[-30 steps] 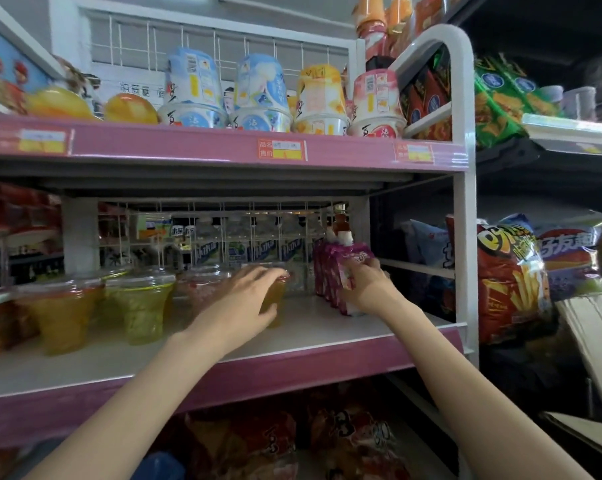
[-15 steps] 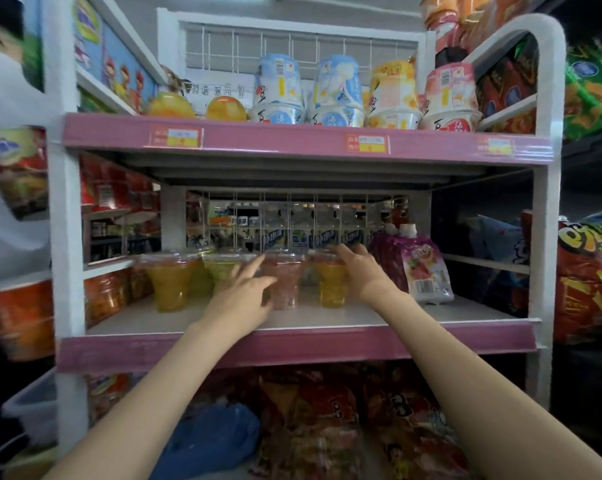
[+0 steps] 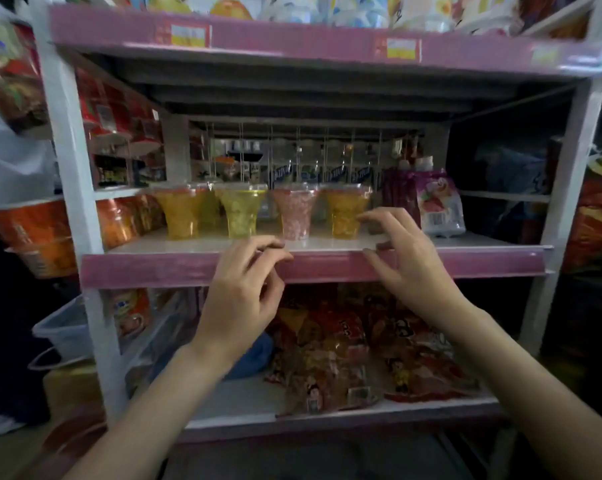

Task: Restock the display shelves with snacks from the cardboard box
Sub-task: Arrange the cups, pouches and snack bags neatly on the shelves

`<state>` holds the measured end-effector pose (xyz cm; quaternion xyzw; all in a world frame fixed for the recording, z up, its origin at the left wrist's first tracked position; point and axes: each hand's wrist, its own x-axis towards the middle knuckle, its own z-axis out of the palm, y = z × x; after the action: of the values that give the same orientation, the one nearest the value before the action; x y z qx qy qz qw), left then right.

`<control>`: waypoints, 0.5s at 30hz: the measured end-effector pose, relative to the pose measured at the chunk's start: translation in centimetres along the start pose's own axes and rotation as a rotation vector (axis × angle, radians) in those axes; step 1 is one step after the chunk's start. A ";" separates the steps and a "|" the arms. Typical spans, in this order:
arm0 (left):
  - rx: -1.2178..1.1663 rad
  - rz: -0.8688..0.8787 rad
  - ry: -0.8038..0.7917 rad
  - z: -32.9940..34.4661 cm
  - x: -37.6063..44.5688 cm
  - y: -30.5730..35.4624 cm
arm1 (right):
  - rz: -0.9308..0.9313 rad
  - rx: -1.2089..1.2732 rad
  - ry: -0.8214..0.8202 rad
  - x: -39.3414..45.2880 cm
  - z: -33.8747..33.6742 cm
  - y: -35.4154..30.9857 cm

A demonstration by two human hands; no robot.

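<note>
Before the pink shelf edge (image 3: 327, 265), left hand (image 3: 244, 292) and right hand (image 3: 406, 265), fingers loosely curled, empty; labels too blurred to read.

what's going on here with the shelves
A person is stocking a pink-edged display shelf. Both hands are empty: the left hand and right hand hover with loosely curled fingers in front of the middle shelf's edge. On that shelf stands a row of clear jelly cups, yellow, greenish, pink and yellow, with pink drink pouches to their right. Red snack bags lie on the shelf below. No cardboard box is in view.
</note>
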<state>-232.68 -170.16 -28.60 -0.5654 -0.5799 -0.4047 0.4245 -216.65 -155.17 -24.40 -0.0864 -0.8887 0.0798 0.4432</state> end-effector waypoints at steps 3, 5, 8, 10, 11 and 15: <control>0.044 0.060 -0.168 1.5 -6.5 -0.5 | -0.047 -0.007 0.044 -5.4 1.9 -0.1; 0.147 -0.019 -0.355 2.8 -10.4 -2.0 | -0.008 -0.053 -0.011 -8.0 4.3 0.8; 0.331 -0.200 -0.625 3.7 -12.4 -4.3 | 0.252 0.011 -0.305 -9.2 7.7 1.5; 0.420 -0.356 -0.787 3.8 -12.9 -5.4 | 0.392 -0.096 -0.492 -9.1 10.4 1.4; 0.450 -0.423 -0.859 3.8 -13.3 -6.1 | 0.431 -0.163 -0.540 -8.8 11.5 1.2; 0.439 -0.623 -1.013 4.8 -13.4 -8.6 | 0.432 -0.298 -0.602 -7.8 15.3 -0.2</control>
<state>-241.40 -170.09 -42.73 -0.3912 -0.9158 -0.0634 0.0658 -224.29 -158.12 -39.50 -0.3075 -0.9420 0.0631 0.1188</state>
